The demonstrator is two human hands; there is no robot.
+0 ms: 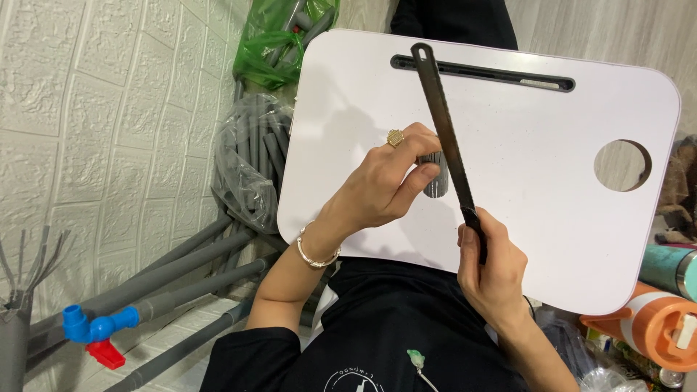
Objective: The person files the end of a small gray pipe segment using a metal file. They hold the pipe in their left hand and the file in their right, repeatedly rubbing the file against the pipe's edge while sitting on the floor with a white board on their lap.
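- Right hand [492, 270] at the near edge of the white lap table [581, 218], fist clamped on the handle of a dark saw blade [444, 131].
- Left hand [385, 185] pinches a short grey pipe piece [433, 181] against the tabletop, touching the blade.
- Blade tip reaches the far-edge slot [494, 72].

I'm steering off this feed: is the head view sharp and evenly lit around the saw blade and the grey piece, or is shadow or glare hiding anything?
Head view: sharp at centre, with the saw blade and short grey pipe piece crisp; soft shadows of the left hand fall on the white tray table without hiding anything; no strong glare; right hand clear; lower edge slightly softer.
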